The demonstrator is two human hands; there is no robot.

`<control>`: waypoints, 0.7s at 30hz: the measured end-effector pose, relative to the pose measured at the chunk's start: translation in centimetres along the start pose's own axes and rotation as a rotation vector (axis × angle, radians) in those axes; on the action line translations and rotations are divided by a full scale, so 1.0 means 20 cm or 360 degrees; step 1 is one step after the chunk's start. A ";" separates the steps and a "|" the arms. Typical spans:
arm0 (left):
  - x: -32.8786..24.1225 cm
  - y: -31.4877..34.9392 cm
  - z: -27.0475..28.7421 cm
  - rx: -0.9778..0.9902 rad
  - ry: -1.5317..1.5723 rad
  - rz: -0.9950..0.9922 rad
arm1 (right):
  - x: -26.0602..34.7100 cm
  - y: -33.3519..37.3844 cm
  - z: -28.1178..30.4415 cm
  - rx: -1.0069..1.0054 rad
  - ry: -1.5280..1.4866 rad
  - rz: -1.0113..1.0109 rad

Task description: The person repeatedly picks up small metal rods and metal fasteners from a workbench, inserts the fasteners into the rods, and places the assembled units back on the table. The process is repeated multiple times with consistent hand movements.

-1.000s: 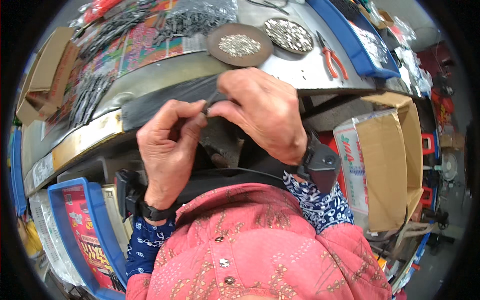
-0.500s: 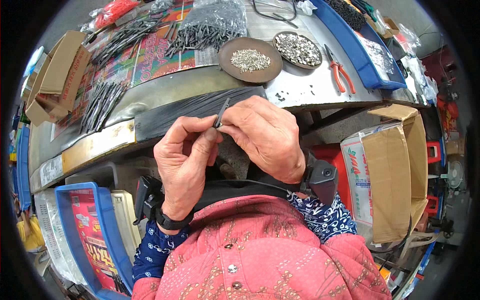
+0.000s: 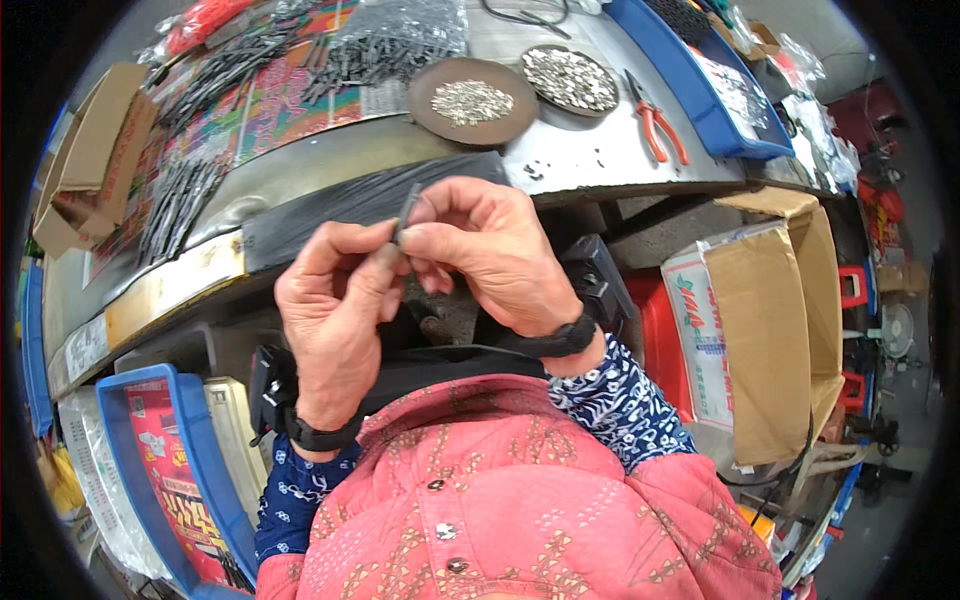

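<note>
A small dark metal pin point(image 3: 406, 212) stands nearly upright between the two hands, raised just in front of the near edge of the steel workbench point(image 3: 560, 160), and everything else sits around it. As a judgement, the work on this one piece is in the middle: the pin is in hand and being fitted or adjusted at the fingertips, it has not been set down, and the large heaps of like pieces on the bench suggest many remain. The left hand point(image 3: 335, 320) has its fingers curled shut, thumb and forefinger pinching the lower part of the pin. The right hand point(image 3: 490, 255) closes over it from the other side, fingertips pressed to the pin's upper part; whether a second small part sits between those fingers cannot be told. Beyond the pin on the bench lie a brown round dish point(image 3: 472, 100) of small silvery bits and, right of it, a second dish point(image 3: 571, 78) of the same. Further right of the pin lie red-handled pliers point(image 3: 660, 130). Far beyond and to the left is a heap of dark pins point(image 3: 390, 40). Right of the pin, below bench level, stands an open cardboard box point(image 3: 770, 340).
</note>
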State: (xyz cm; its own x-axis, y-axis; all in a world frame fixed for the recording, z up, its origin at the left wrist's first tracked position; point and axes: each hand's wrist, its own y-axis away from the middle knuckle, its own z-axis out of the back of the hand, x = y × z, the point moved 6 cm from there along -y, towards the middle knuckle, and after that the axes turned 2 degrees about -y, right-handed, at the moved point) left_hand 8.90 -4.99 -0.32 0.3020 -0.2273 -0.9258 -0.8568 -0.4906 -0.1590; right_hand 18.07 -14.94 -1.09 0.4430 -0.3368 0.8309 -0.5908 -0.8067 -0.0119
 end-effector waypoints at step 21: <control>0.00 -0.01 0.02 -0.0034 0.0067 0.0023 | 0.08 0.04 -0.07 -0.0153 0.0446 0.0499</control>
State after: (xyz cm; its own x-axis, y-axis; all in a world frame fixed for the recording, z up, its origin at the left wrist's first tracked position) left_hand 9.00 -4.53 -0.38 0.3074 -0.2696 -0.9126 -0.8521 -0.5049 -0.1379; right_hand 17.25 -15.47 1.01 0.0392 -0.4029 0.9144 -0.7336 -0.6330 -0.2474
